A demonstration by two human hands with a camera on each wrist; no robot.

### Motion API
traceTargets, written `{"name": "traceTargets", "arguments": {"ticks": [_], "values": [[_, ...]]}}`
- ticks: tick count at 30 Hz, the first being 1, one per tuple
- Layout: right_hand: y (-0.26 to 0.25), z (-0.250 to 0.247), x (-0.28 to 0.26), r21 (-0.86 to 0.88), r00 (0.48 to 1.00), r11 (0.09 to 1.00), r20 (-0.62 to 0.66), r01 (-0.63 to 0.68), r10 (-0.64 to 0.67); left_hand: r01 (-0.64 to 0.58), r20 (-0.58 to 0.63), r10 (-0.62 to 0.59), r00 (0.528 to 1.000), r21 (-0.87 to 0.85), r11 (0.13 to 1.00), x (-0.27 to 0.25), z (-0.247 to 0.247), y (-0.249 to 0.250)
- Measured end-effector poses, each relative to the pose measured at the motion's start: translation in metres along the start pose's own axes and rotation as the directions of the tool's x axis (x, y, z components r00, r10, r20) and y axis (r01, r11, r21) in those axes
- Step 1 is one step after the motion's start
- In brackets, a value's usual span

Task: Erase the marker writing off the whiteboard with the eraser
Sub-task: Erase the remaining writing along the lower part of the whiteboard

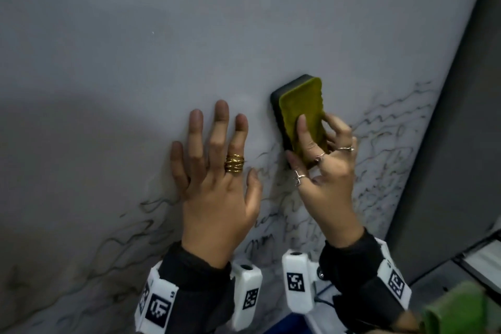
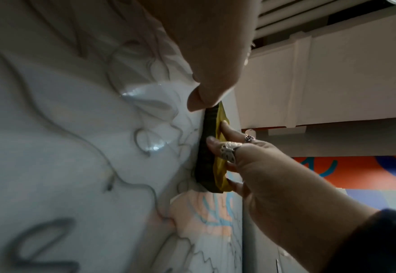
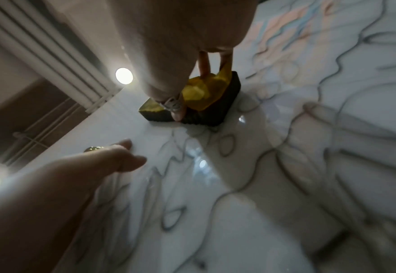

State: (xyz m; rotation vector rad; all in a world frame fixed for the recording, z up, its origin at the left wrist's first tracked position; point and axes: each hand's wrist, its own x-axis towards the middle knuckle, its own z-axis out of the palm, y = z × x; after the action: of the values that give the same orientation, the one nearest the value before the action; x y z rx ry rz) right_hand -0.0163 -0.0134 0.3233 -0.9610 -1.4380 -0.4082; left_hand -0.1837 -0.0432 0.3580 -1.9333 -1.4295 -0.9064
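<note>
Whiteboard (image 1: 162,62) under eraser (image 1: 301,111), right-hand fingers (image 1: 302,130) around it

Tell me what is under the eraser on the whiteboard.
The eraser, held by the right hand, presses its dark side against the whiteboard. Marker writing runs up to its edge; whatever lies beneath is covered.

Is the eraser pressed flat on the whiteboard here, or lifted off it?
On it. The eraser has its dark pad against the whiteboard, yellow back outward, gripped by the right hand; the wrist views show no gap.
</note>
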Motion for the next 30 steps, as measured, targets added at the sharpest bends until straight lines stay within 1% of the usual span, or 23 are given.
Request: {"name": "traceTargets", "arguments": {"ticks": [2,4,6,8,9,10,11,13,15,17,18,19,20,21,22,23,24,25,26,27,28,30], "values": [[0.008,-0.002,0.003,0.067,1.000,0.998,-0.008,-0.003,0.004,-0.011,0.005,0.011,1.000,0.003,1.000,0.000,-0.001,-0.003],[0.026,-0.005,0.007,0.082,0.997,0.996,-0.065,-0.032,0.037,-0.015,0.013,0.015,1.000,-0.003,1.000,0.001,-0.003,-0.003],[0.052,-0.009,0.012,0.090,0.979,0.987,-0.141,-0.134,0.146,0.002,0.012,-0.001,1.000,-0.012,1.000,0.002,-0.003,0.003],[0.079,-0.018,0.018,0.139,0.932,0.949,-0.195,-0.282,0.305,0.032,0.004,-0.032,0.999,-0.032,0.999,0.003,-0.003,0.012],[0.091,-0.023,0.021,0.154,0.909,0.931,-0.214,-0.330,0.358,0.047,-0.006,-0.047,0.999,-0.046,0.998,0.004,-0.002,0.017],[0.099,-0.026,0.021,0.157,0.895,0.921,-0.226,-0.355,0.384,0.060,-0.019,-0.061,0.998,-0.061,0.996,0.005,-0.002,0.022],[0.101,-0.028,0.022,0.153,0.893,0.921,-0.231,-0.359,0.387,0.069,-0.032,-0.072,0.997,-0.077,0.995,0.008,-0.002,0.028],[0.091,-0.025,0.020,0.132,0.915,0.939,-0.218,-0.317,0.339,0.052,-0.047,-0.057,0.997,-0.107,0.993,0.016,-0.002,0.040],[0.078,-0.019,0.014,0.093,0.962,0.974,-0.164,-0.206,0.219,-0.055,-0.041,0.050,0.998,-0.110,0.992,0.025,0.000,0.057],[0.072,-0.020,0.010,0.067,0.991,0.995,-0.109,-0.071,0.078,-0.169,0.000,0.169,0.986,-0.104,0.980,0.034,0.009,0.075],[0.079,-0.025,0.012,0.072,0.996,0.997,-0.083,-0.027,0.033,-0.188,0.034,0.192,0.981,-0.104,0.977,0.038,0.015,0.087],[0.087,-0.029,0.015,0.092,0.998,0.996,-0.065,-0.018,0.024,-0.183,0.071,0.190,0.979,-0.095,0.978,0.040,0.020,0.093],[0.100,-0.035,0.018,0.116,0.996,0.992,-0.060,-0.053,0.061,-0.168,0.105,0.175,0.979,-0.075,0.983,0.041,0.025,0.099],[0.118,-0.042,0.022,0.131,0.987,0.983,-0.079,-0.128,0.139,-0.149,0.135,0.155,0.979,-0.051,0.988,0.042,0.031,0.105],[0.138,-0.051,0.029,0.158,0.964,0.963,-0.118,-0.217,0.236,-0.134,0.159,0.135,0.978,-0.023,0.991,0.041,0.036,0.109],[0.159,-0.060,0.036,0.219,0.927,0.926,-0.152,-0.308,0.344,-0.123,0.176,0.120,0.977,0.007,0.992,0.041,0.040,0.109],[0.177,-0.069,0.043,0.312,0.873,0.864,-0.164,-0.395,0.458,-0.117,0.181,0.109,0.978,0.035,0.993,0.041,0.043,0.109],[0.191,-0.076,0.049,0.384,0.830,0.806,-0.155,-0.450,0.537,-0.112,0.173,0.102,0.980,0.052,0.992,0.040,0.046,0.110],[0.200,-0.080,0.051,0.394,0.805,0.784,-0.159,-0.479,0.572,-0.104,0.151,0.094,0.984,0.057,0.993,0.040,0.048,0.112],[0.202,-0.079,0.051,0.350,0.812,0.807,-0.179,-0.475,0.555,-0.091,0.120,0.084,0.989,0.054,0.994,0.040,0.050,0.114],[0.199,-0.074,0.048,0.290,0.842,0.846,-0.184,-0.447,0.508,-0.072,0.087,0.068,0.994,0.045,0.996,0.041,0.052,0.117],[0.179,-0.061,0.037,0.176,0.927,0.935,-0.164,-0.308,0.336,-0.025,0.025,0.024,0.999,0.019,1.000,0.042,0.058,0.124]]}}
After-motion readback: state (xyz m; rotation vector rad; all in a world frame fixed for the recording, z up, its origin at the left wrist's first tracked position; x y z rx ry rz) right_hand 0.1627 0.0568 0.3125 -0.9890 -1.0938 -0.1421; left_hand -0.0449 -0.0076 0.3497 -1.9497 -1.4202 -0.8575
